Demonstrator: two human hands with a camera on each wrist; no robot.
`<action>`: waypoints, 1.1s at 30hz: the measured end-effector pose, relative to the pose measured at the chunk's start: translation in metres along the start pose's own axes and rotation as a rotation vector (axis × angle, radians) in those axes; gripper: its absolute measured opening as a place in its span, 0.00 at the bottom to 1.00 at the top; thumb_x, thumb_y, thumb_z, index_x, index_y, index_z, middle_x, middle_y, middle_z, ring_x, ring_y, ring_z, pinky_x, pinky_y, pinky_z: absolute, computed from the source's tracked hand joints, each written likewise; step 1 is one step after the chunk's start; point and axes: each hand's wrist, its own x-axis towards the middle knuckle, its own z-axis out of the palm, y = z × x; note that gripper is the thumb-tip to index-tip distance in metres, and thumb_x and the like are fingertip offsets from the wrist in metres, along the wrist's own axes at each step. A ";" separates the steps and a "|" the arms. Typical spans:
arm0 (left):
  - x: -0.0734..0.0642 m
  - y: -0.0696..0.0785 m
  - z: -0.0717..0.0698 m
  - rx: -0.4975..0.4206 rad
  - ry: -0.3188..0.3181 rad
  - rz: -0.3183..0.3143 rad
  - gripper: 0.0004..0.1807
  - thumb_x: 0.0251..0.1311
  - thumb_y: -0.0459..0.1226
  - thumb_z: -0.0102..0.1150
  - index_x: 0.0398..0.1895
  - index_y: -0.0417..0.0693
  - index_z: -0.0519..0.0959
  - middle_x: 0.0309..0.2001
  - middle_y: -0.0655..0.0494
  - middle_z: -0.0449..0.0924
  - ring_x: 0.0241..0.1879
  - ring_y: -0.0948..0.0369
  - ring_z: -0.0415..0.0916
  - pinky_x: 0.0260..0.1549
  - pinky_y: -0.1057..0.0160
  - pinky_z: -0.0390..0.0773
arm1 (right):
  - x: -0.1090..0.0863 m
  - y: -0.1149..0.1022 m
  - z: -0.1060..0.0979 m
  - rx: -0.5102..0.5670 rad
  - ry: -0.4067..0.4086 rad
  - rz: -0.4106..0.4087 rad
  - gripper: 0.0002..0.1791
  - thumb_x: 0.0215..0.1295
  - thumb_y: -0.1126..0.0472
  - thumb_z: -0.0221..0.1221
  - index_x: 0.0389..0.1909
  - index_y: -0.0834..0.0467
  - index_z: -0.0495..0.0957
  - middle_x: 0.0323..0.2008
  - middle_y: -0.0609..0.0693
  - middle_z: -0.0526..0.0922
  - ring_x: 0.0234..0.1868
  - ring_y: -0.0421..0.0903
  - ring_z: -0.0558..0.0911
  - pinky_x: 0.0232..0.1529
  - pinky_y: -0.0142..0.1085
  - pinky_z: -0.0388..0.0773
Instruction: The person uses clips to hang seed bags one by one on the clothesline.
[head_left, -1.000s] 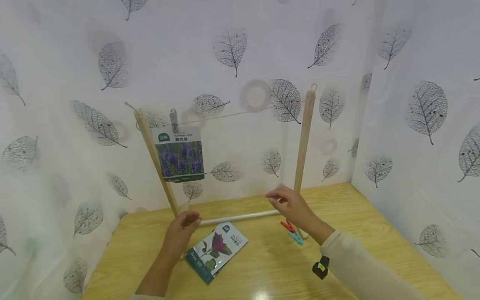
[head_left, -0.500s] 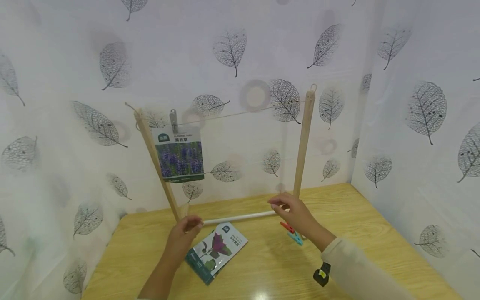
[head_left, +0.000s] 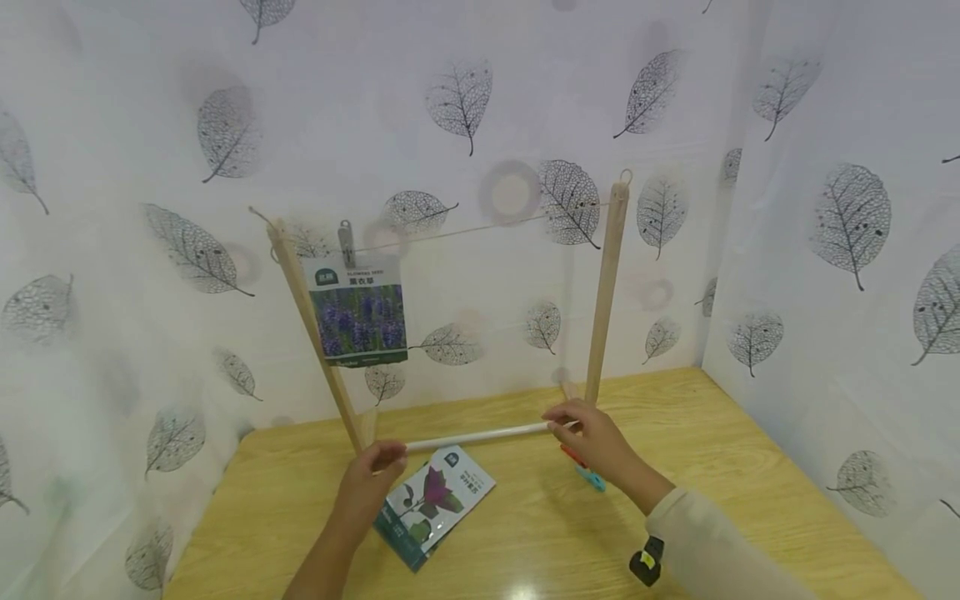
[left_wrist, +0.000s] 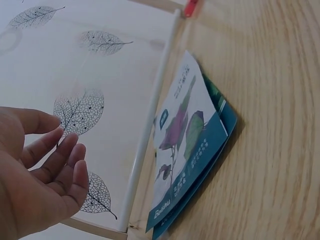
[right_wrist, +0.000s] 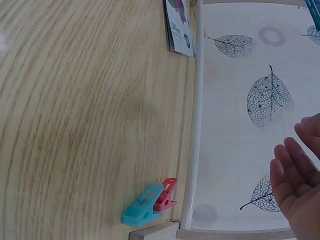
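Note:
My left hand hovers near the left end of the white rod, fingers loosely curved. In the left wrist view, nothing lies between its thumb and fingers. My right hand is by the rod's other end, also loosely curved; the right wrist view shows no object in its visible fingers. Stacked seed packets lie on the table beside the left hand, the top one picturing a purple-leaved plant. Below the right hand lie a blue clothespin and a red clothespin, side by side.
Two wooden posts carry a thin string between them. A grey clip holds a lavender seed packet on the string near the left post. Leaf-patterned sheeting surrounds the wooden table.
Both hands have sunk towards the level of the white rod, the right one more, and it covers more of the clothespins. The packets have stayed put.

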 end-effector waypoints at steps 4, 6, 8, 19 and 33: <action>-0.001 -0.003 0.003 0.012 0.001 -0.011 0.14 0.63 0.40 0.60 0.50 0.46 0.78 0.48 0.49 0.81 0.47 0.62 0.75 0.45 0.66 0.75 | -0.004 0.003 0.003 -0.032 0.011 -0.007 0.09 0.68 0.60 0.58 0.47 0.50 0.81 0.42 0.45 0.81 0.41 0.39 0.80 0.43 0.31 0.80; -0.002 -0.004 0.005 0.020 0.002 -0.024 0.14 0.63 0.40 0.60 0.50 0.46 0.78 0.47 0.50 0.81 0.46 0.62 0.75 0.46 0.65 0.74 | -0.006 0.004 0.004 -0.050 0.015 -0.010 0.10 0.68 0.60 0.58 0.47 0.50 0.81 0.42 0.45 0.81 0.41 0.39 0.80 0.43 0.31 0.80; -0.003 -0.005 0.007 0.022 0.001 -0.035 0.14 0.63 0.40 0.60 0.50 0.46 0.78 0.47 0.51 0.81 0.47 0.62 0.75 0.47 0.65 0.74 | -0.009 0.005 0.005 -0.061 0.017 0.002 0.09 0.68 0.59 0.58 0.48 0.50 0.81 0.43 0.44 0.81 0.42 0.39 0.80 0.43 0.32 0.80; -0.005 -0.020 0.015 0.106 0.042 0.029 0.13 0.61 0.38 0.61 0.49 0.49 0.79 0.48 0.55 0.82 0.48 0.61 0.77 0.48 0.65 0.76 | -0.016 0.014 0.012 -0.096 0.007 0.114 0.10 0.68 0.59 0.59 0.47 0.52 0.81 0.43 0.46 0.81 0.45 0.44 0.80 0.46 0.42 0.79; -0.007 -0.037 0.023 0.227 0.023 -0.046 0.18 0.61 0.42 0.62 0.53 0.49 0.78 0.51 0.50 0.81 0.47 0.58 0.78 0.44 0.60 0.78 | -0.020 0.036 0.028 -0.172 0.073 0.087 0.10 0.60 0.66 0.64 0.43 0.57 0.83 0.43 0.52 0.82 0.45 0.49 0.81 0.46 0.41 0.78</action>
